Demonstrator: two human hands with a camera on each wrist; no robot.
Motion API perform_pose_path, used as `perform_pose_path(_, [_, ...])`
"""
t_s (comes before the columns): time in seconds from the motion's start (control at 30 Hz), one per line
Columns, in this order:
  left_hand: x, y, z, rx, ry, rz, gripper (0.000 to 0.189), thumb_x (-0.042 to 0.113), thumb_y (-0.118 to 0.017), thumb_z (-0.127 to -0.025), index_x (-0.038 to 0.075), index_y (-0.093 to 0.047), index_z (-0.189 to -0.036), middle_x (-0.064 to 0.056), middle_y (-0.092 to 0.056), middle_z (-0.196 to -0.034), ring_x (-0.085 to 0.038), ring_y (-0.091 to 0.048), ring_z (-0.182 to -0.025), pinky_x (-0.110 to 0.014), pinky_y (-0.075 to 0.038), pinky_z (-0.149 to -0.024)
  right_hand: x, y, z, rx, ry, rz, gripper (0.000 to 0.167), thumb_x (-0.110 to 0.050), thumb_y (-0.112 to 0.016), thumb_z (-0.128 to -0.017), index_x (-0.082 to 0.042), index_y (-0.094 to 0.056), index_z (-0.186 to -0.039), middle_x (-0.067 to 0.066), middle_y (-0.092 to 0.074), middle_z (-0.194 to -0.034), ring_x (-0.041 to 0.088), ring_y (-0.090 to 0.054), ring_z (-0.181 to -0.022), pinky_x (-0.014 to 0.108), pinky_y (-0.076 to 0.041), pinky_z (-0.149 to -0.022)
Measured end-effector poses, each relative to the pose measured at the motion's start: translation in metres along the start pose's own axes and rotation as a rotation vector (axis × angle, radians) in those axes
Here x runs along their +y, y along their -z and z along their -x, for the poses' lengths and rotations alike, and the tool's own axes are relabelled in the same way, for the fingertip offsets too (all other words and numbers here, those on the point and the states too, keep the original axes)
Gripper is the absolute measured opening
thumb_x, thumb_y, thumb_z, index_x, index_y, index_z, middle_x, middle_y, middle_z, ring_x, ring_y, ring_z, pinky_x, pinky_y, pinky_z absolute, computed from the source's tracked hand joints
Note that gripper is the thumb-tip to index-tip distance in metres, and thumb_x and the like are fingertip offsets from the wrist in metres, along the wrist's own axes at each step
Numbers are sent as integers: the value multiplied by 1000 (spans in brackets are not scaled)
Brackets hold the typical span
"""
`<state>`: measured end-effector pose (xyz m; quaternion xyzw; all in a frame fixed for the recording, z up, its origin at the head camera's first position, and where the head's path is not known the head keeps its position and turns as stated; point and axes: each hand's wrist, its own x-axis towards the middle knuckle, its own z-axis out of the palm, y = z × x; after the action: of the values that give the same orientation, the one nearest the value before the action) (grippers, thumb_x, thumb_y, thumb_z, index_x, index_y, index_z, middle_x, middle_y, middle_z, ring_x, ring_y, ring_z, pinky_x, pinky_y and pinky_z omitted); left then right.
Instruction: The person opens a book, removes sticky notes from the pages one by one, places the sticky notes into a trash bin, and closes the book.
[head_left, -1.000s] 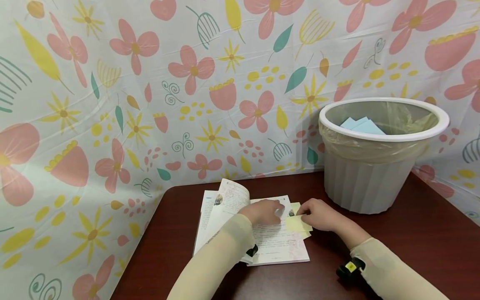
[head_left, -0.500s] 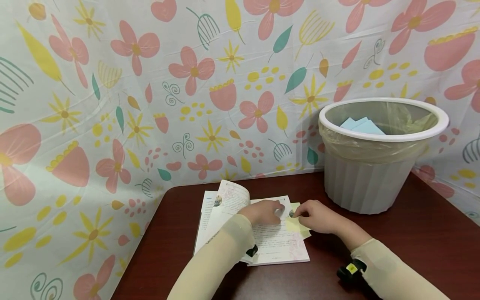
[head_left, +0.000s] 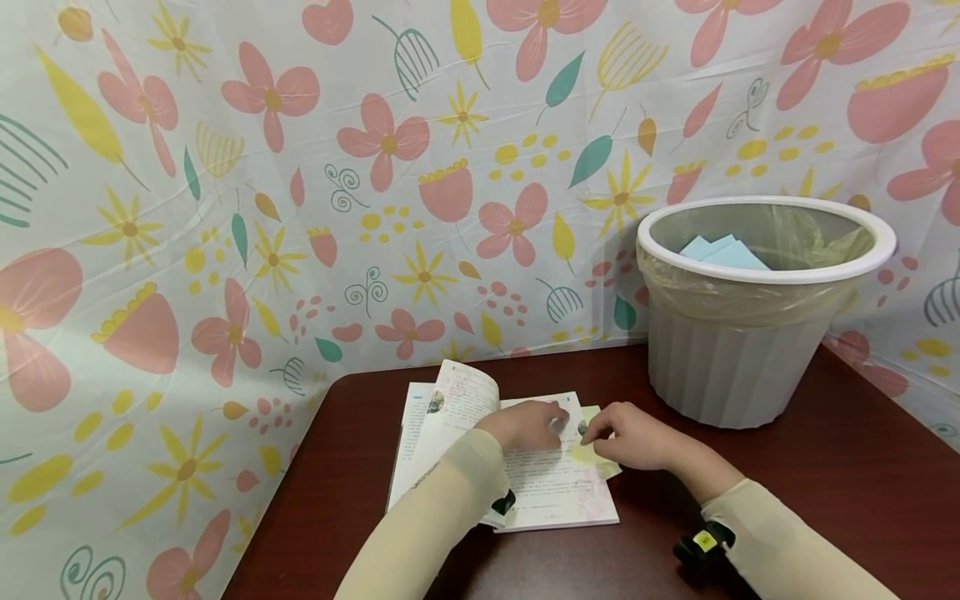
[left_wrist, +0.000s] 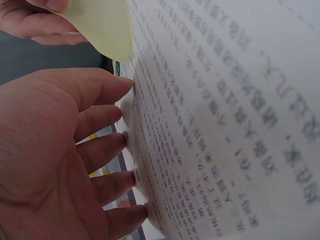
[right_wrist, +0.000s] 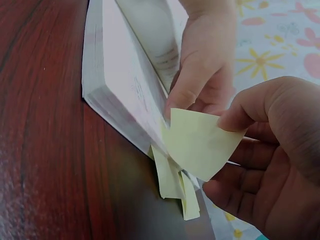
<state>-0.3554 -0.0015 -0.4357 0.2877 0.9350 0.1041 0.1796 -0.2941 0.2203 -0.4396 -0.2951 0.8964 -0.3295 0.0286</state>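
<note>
An open book (head_left: 551,496) lies on the table, with one leaf curled up at its left side. My left hand (head_left: 527,425) rests its fingertips on the right page; in the left wrist view its fingers (left_wrist: 102,150) stand spread and nearly straight against the paper. At the page's right edge my right hand (head_left: 636,437) pinches a yellow sticky note (right_wrist: 200,142) between thumb and fingers. The note bends up from the page in the right wrist view; whether its far edge still sticks is hard to tell. More yellow notes (right_wrist: 167,175) jut from the book's edge beneath it.
A grey waste bin (head_left: 738,358) with a white rim and a clear liner stands at the back right of the dark red table (head_left: 570,567). Light blue papers (head_left: 723,252) lie inside it. A flower-patterned cloth (head_left: 360,208) hangs behind the table.
My right hand has moved slightly left over the page edge, and the yellow note it held out earlier now bends within its pinch. The left hand stays in place.
</note>
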Motion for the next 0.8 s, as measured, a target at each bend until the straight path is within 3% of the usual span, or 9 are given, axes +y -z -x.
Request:
perform_pose_path(0.3, [-1,-2,-1,16,-9,5,57,32,-65,-93,37,-54,-149,14,-44,-161,-9,-43,-149,-31,-39,-119,-7,1,1,-28,21,-41,23,-2,-64,-88,-11,-83,-98,4,-79,-97,2,-52,-68,22,-49,-61])
perform_pose_path(0.57, [-2,-2,0,25,-3,9,57,34,-66,-93,37,-54,-149,15,-43,-162,-9,-42,-149,-32,-39,-119,-16,1,3,-51,30,-64,22,-3,-64,-89,-9,-83,-99,0,-78,-101,2,-52,-71,22,-50,-65])
perform_pose_path(0.8, [-4,-3,0,21,11,50,57,33,-68,-94,39,-54,-149,16,-40,-164,-8,-40,-150,-33,-38,-120,-23,0,5,-74,108,-94,25,2,-62,-88,-11,-83,-95,1,-78,-94,0,-56,-73,21,-52,-65])
